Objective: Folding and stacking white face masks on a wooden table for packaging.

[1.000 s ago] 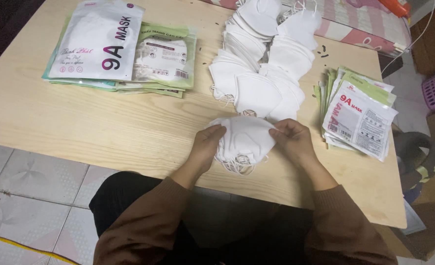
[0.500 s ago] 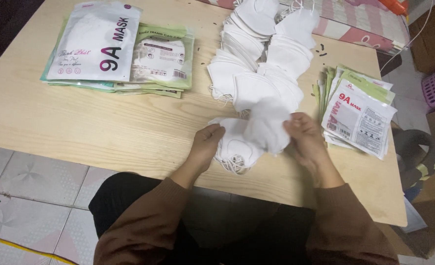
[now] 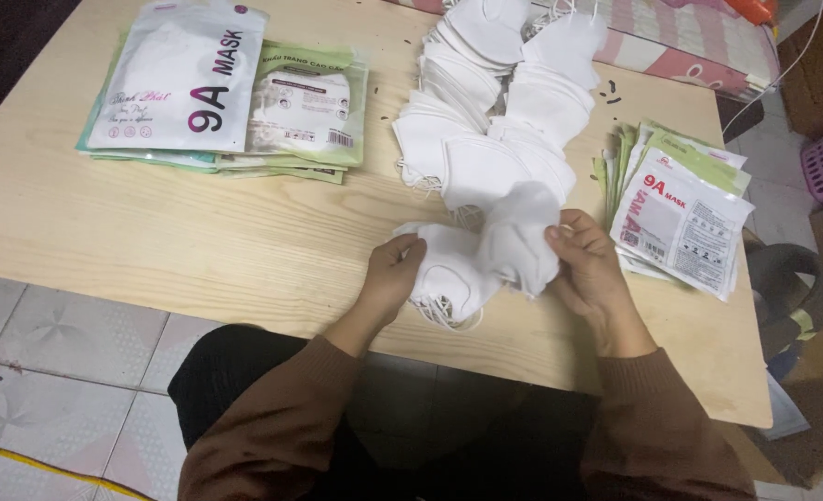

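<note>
Spanning most of the view: pale wooden desk (image 3: pixel 152 232), tiled floor below it.
Loose masks: long white heap (image 3: pixel 486 102) running from desk centre toward 12 o'clock.
Packed pouches: white-and-green stack (image 3: pixel 217 93) at 10 o'clock; smaller fan of flat pouches (image 3: pixel 681 213) at 3 o'clock.
Small stack: white masks (image 3: pixel 449 274) at desk's near edge, ear loops trailing toward 6 o'clock.
Lifted mask (image 3: pixel 520 237): raised off that stack, upright, folded.
Right hand (image 3: pixel 592 269): fingers pinched shut on lifted mask's right edge.
Left hand (image 3: pixel 393 274): fingers curled, pressing the small stack's left side; grip closed.
Handling judgement: steady the stack firmly, peel one mask only, keep loops untangled.
</note>
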